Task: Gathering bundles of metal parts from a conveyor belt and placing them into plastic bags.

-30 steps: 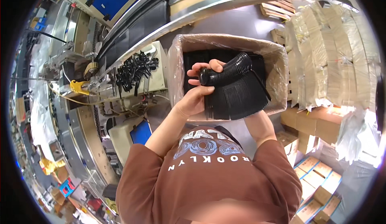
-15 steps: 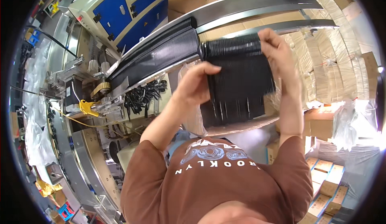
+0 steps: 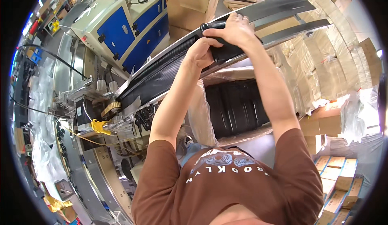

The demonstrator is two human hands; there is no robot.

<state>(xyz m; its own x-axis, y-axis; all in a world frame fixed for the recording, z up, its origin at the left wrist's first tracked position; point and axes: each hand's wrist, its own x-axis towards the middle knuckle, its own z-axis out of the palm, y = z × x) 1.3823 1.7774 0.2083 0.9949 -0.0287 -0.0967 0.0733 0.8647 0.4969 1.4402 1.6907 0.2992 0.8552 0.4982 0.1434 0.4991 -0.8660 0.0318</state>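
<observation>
Two brown sleeves (image 3: 155,180): they belong to a worker in a shirt with white lettering and blue swirls, bare forearms raised and reaching forward.
Left hand (image 3: 201,52): closed on the near left part of a ribbed black bundle (image 3: 226,53), thumb on top, the other fingers largely hidden.
Right hand (image 3: 239,32): laid over the bundle's rolled far edge, thumb stretched wide of the fingers; how firmly they grip, one cannot tell.
Black bundle: beneath both hands, over a metal rail (image 3: 283,13) beyond the box, its roll running along the far side.
Lined box (image 3: 202,116): open between worker and rail, clear plastic draped over its walls, a glossy black stack (image 3: 234,108) inside.
Black chute (image 3: 161,69): a ribbed dark strip slanting down to the left from the hands.
Loose black parts (image 3: 144,118): heaped just below the chute, partly behind the left forearm.
Yellow air gun (image 3: 99,127): at left, beside the machine's metal fittings.
Wrapped stack (image 3: 319,67): tan bundles under clear film, right of the box.
Pale cabinet (image 3: 117,33): blue doors, standing past the chute.
Open carton (image 3: 190,7): brown cardboard behind the rail, flaps spread.
</observation>
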